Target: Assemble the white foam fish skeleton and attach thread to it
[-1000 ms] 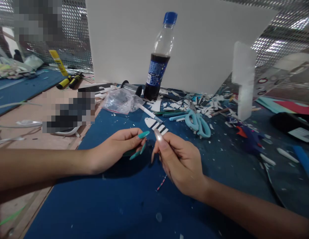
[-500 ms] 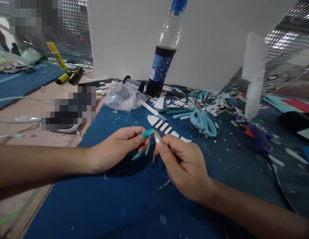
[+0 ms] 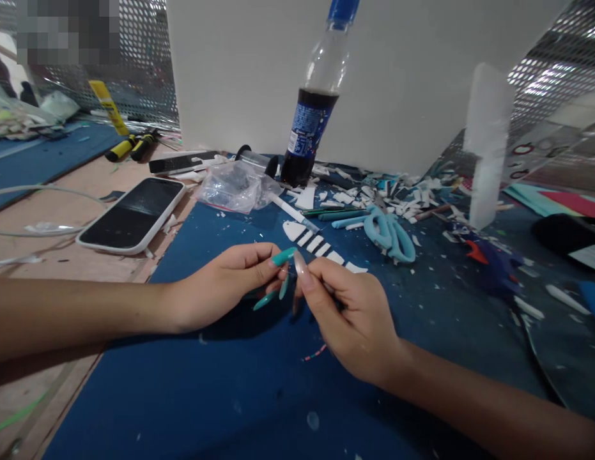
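Pink and dark bands marked a thin, slightly curved strand (image 3: pixel 315 352) seen against a blue mat (image 3: pixel 206 390), just below a person's right hand (image 3: pixel 357 316); whether it hung or lay flat could not be told. Fingers of the right hand and the left hand (image 3: pixel 230 278) were pinched narrow, thumb tips just beside each other, anything between them too small to make out. Long nails shone, teal on the left, pale on the right. Beyond lay flat white pieces (image 3: pixel 315 243) arranged like a fish, near light-blue scissors (image 3: pixel 387 243). Farther back, a clear bottle (image 3: pixel 310 121) of dark liquid stood near a crinkled plastic bag (image 3: pixel 234 188). A white-edged phone (image 3: pixel 134 214) rested on the pinkish bench (image 3: pixel 52 204); a smooth white panel (image 3: pixel 383 76) rose behind, flanked by perforated mesh (image 3: pixel 144 64).
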